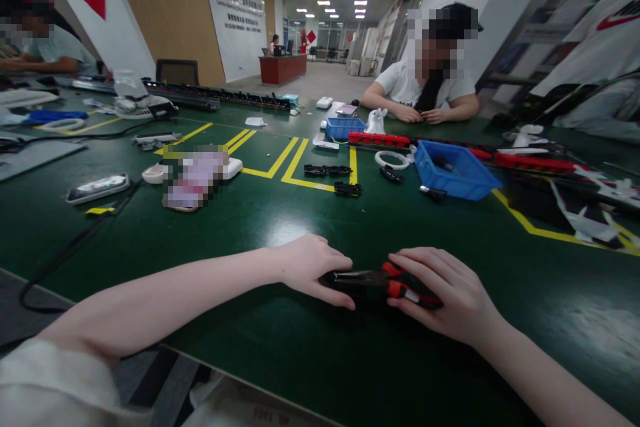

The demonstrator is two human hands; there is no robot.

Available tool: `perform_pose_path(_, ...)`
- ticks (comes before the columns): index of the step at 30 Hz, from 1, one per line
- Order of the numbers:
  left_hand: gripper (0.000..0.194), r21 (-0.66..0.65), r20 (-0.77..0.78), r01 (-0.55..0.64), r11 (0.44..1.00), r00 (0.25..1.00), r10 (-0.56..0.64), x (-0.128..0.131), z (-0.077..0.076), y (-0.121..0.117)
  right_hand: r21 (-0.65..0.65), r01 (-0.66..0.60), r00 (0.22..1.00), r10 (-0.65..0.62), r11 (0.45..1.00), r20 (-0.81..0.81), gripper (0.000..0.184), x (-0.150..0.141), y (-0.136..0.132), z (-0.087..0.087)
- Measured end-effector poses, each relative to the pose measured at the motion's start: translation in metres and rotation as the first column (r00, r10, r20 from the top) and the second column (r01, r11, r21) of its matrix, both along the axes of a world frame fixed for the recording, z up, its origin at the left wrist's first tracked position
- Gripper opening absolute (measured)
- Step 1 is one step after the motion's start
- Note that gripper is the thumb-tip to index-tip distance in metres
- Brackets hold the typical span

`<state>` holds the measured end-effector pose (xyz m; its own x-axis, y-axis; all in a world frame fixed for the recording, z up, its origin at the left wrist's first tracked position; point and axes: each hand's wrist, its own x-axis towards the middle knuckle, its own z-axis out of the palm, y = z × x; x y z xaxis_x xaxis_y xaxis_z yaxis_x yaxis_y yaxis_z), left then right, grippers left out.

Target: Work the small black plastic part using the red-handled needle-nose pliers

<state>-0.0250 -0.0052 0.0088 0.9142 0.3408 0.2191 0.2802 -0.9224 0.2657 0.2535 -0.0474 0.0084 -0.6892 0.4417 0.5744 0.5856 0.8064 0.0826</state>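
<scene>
On the dark green table (310, 347) both my hands rest close together over a pair of pliers (380, 279) with red and black handles. My left hand (313, 268) curls round the metal jaw end, thumb and fingers pinching it or a small black part there; I cannot make out which. Over the red handles lies my right hand (450, 293), its fingers closed on them from above. The pliers lie nearly flat on the table.
A blue bin (453, 170) stands ahead to the right, with red strips (530, 161) behind it. Black plastic parts (330, 171) lie inside yellow floor-tape lines. A person sits across the table working with small parts. Cables and white devices lie at the left.
</scene>
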Motion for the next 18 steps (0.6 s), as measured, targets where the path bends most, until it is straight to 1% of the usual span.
perform_pose_path(5,0.045,-0.005,0.002,-0.001,1.000,1.000,0.001,0.0004,-0.0005,0.0000,0.007,0.000,1.000,0.000,1.000,0.000,0.051,0.0010,0.0000,-0.0005)
perform_pose_path(13,0.047,0.015,-0.021,0.000,1.000,1.000,0.000,0.0009,-0.0010,0.0003,-0.003,-0.037,0.999,0.037,0.999,0.022,0.049,-0.0022,-0.0008,-0.0011)
perform_pose_path(18,0.047,0.014,-0.023,-0.008,1.000,1.000,0.009,0.0013,-0.0006,0.0000,-0.025,-0.027,1.000,0.027,0.999,0.005,0.048,-0.0014,-0.0008,-0.0025)
